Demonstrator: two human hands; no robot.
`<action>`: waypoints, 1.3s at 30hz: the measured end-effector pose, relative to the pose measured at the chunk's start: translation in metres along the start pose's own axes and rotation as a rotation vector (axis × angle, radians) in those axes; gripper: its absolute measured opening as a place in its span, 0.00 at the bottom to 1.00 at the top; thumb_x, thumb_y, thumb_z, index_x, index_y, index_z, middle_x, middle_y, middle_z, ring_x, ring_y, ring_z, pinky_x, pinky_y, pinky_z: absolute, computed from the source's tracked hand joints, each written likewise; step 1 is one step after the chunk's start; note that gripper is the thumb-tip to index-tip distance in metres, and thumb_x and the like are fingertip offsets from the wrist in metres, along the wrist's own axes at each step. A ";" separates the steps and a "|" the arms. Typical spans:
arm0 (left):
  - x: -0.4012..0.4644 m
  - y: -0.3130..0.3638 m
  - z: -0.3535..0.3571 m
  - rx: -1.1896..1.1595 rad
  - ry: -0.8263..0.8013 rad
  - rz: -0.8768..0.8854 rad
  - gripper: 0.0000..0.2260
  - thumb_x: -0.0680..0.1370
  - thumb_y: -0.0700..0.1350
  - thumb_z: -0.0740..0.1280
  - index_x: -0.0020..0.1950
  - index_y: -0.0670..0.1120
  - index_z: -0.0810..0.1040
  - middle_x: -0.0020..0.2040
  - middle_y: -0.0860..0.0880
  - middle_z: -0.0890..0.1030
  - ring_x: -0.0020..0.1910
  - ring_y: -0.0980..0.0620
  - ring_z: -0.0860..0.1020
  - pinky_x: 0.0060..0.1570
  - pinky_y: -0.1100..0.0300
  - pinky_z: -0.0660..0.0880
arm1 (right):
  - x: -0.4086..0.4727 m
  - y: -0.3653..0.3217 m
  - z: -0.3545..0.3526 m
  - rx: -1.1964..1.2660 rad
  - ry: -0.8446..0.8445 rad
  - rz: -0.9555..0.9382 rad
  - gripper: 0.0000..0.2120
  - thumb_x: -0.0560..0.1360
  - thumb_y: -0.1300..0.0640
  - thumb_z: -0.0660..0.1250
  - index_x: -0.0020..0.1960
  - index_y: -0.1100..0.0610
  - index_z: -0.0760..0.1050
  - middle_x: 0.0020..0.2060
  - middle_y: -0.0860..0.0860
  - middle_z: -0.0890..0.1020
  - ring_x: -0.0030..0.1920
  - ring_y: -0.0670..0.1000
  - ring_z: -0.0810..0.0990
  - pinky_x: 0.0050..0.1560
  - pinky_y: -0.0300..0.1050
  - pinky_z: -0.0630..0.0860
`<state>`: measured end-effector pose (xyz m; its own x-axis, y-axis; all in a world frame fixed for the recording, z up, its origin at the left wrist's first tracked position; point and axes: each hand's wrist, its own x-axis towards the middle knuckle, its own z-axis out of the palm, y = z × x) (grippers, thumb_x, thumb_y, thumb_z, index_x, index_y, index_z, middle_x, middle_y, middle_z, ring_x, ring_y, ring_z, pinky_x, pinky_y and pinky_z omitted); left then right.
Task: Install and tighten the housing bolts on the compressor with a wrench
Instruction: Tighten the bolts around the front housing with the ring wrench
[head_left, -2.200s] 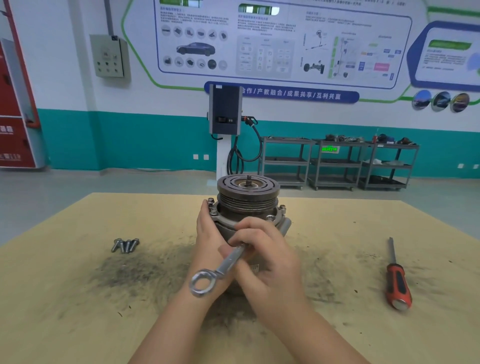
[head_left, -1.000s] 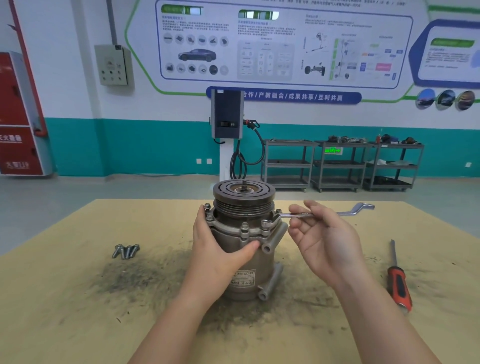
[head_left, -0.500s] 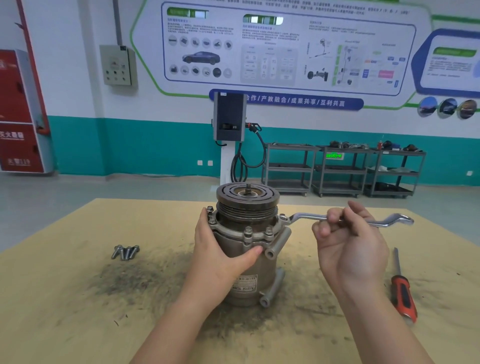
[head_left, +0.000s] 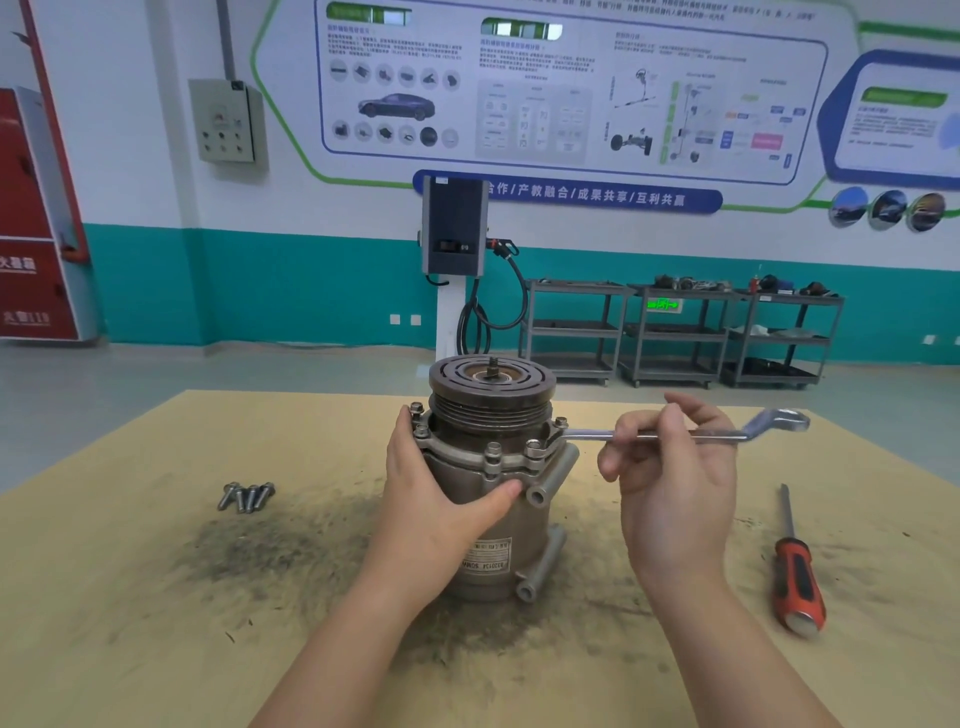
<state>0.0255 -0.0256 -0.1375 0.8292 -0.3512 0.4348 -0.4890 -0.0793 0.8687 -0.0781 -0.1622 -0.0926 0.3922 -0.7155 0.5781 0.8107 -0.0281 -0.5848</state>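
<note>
Compressor (head_left: 493, 499): stands upright at the centre of the desk (head_left: 130, 597), pulley face up, on a dark smear of grime. Housing bolts (head_left: 492, 451): several seated around the upper flange.

Left hand (head_left: 431, 499): wraps the compressor body from 9 o'clock, fingers behind, thumb pressed across the front below the flange.

Right hand (head_left: 675, 488): at 3 o'clock of the compressor, fingers curled round the wrench shaft, thumb beneath.

Wrench (head_left: 691, 434): held level, its near end at the flange bolt on the compressor's 3 o'clock side; the offset ring end points away to 3 o'clock.

Loose bolts (head_left: 247, 496): small cluster lying on the desk at 9 o'clock, well apart from the compressor.

Screwdriver (head_left: 797, 582): red-and-black handle, lying on the desk at 4 o'clock, shaft pointing away from the person.
</note>
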 end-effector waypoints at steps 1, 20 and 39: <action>0.000 0.000 0.000 0.001 -0.001 -0.003 0.54 0.59 0.67 0.76 0.76 0.65 0.46 0.76 0.61 0.57 0.72 0.61 0.60 0.67 0.60 0.62 | -0.006 0.002 0.003 -0.072 -0.022 -0.127 0.05 0.83 0.61 0.52 0.52 0.54 0.64 0.30 0.51 0.79 0.26 0.50 0.74 0.31 0.39 0.72; 0.000 -0.002 0.002 -0.001 0.020 -0.016 0.54 0.56 0.70 0.74 0.74 0.68 0.46 0.67 0.69 0.56 0.66 0.68 0.59 0.64 0.66 0.59 | -0.030 0.000 0.018 -0.167 -0.164 -0.283 0.07 0.81 0.57 0.55 0.52 0.49 0.71 0.39 0.50 0.80 0.34 0.49 0.76 0.39 0.39 0.75; -0.001 -0.001 0.001 -0.002 0.016 0.010 0.54 0.58 0.68 0.74 0.76 0.66 0.46 0.74 0.63 0.58 0.69 0.64 0.60 0.66 0.63 0.59 | 0.006 -0.003 0.004 0.189 0.066 0.311 0.10 0.82 0.67 0.50 0.49 0.59 0.69 0.29 0.54 0.77 0.25 0.50 0.71 0.28 0.39 0.69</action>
<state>0.0248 -0.0265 -0.1389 0.8285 -0.3374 0.4470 -0.4967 -0.0741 0.8647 -0.0760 -0.1637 -0.0851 0.6088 -0.7129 0.3480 0.7255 0.3229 -0.6077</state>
